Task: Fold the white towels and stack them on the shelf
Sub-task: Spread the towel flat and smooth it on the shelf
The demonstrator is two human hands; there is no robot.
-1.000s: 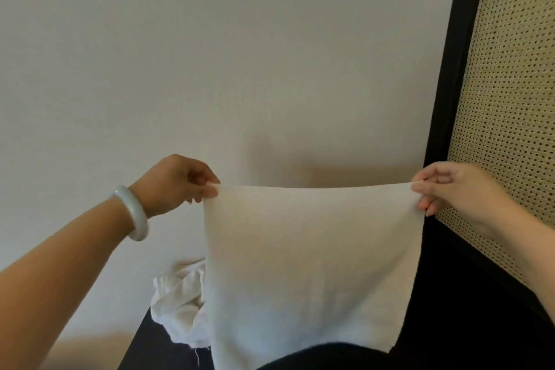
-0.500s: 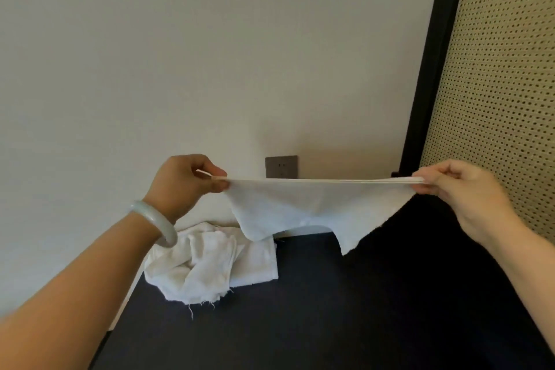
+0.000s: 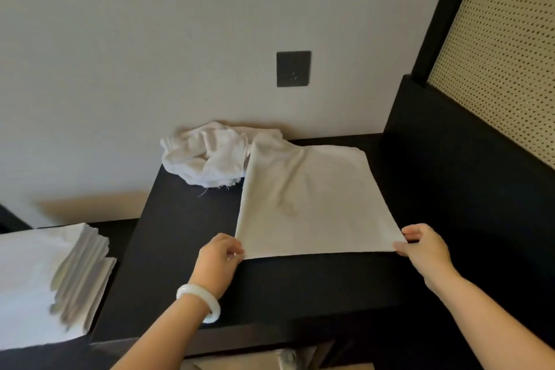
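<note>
A white towel [image 3: 309, 198] lies spread flat on the black tabletop [image 3: 180, 234]. My left hand [image 3: 217, 260] pinches its near left corner. My right hand [image 3: 423, 249] pinches its near right corner. The towel's far left corner rides up over a crumpled heap of white towels [image 3: 207, 156] at the back of the table by the wall. A stack of folded white towels [image 3: 45, 279] sits on a lower black surface at the left.
A dark wall socket [image 3: 293, 68] is on the white wall behind the table. A black frame with a woven cane panel [image 3: 504, 48] rises at the right. A white bangle [image 3: 199, 302] is on my left wrist.
The towel was held up stretched in the air between both hands; it has come down and now lies flat on the tabletop. Both hands moved down and toward me, keeping their corners.
</note>
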